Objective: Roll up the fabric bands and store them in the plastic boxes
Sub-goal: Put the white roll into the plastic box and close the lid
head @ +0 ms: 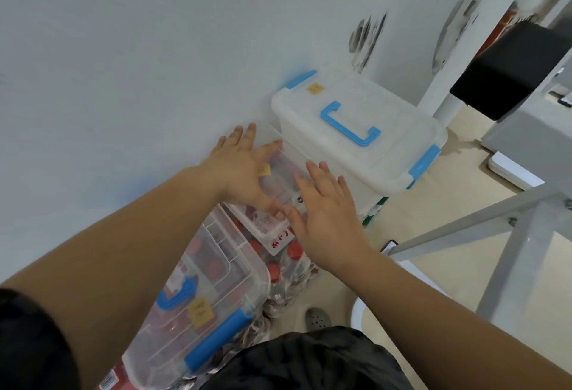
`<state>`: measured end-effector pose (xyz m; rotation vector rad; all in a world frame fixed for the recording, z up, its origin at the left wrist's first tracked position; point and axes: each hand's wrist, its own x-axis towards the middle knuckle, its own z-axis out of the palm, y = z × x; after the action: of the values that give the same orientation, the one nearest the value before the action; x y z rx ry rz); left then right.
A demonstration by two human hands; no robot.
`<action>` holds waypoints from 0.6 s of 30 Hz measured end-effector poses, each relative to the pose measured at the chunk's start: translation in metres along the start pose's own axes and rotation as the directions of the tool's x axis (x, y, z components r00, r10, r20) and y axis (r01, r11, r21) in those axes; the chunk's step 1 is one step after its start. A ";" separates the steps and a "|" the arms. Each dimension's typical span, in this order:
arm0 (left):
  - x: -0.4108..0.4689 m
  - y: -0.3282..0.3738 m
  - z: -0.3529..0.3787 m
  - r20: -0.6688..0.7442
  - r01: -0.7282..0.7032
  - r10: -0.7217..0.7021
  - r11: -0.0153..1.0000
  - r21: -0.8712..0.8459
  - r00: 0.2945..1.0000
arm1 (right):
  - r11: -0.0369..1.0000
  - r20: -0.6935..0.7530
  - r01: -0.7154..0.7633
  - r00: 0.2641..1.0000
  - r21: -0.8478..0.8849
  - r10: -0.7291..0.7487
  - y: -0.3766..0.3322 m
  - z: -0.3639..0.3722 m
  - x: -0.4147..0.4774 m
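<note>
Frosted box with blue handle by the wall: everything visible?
The frosted box is translucent white plastic, lid shut, upright against the wall. A blue handle lies flat on the lid, blue latches sit at both ends, a small yellow sticker near the wall-side end. The left hand reaches close to its corner; contact unclear.

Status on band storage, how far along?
Looks near the end. Done: white box and large clear box have lids on. In hand: left hand and right hand lie flat on the small clear box by the wall. Left: no loose bands in view; cannot tell if more remain.
</note>
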<state>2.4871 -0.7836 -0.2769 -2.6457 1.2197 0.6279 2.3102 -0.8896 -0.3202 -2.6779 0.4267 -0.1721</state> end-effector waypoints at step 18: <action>0.004 0.007 -0.008 0.023 0.016 -0.016 1.000 0.010 1.000 | 0.984 0.132 0.087 0.989 -0.153 -0.067 0.011 -0.009 0.010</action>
<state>2.4868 -0.7936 -0.2716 -2.6303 1.1905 0.6472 2.3146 -0.9057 -0.3161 -2.8433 0.3092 0.0099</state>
